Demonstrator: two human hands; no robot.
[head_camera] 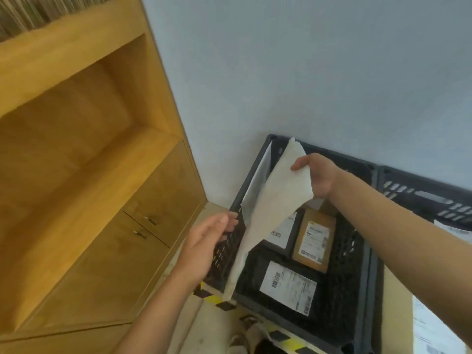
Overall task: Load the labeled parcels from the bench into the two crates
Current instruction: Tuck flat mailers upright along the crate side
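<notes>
Head view: the right grip [319,175] pinches a white mailer [270,208] by its upper edge and holds it tilted over the crate [367,251]. The left grip [207,244] is open beside the crate's wall. Below the right grip lie a brown box [314,238] and black parcels [288,284]. I judge the loading well advanced; the tabletop is not visible.

The flat white padded mailer [275,200] is showing plain white. The dark grey slotted plastic crate [367,267] is reading charcoal. The small brown cardboard box [314,241] and the black plastic-wrapped parcel [255,274] are each carrying white, black-printed labels. The striped floor tape [213,300] is alternating yellow and black. The wooden cabinet [76,162] is showing honey-yellow, the painted wall [306,72] pale blue-grey.
</notes>
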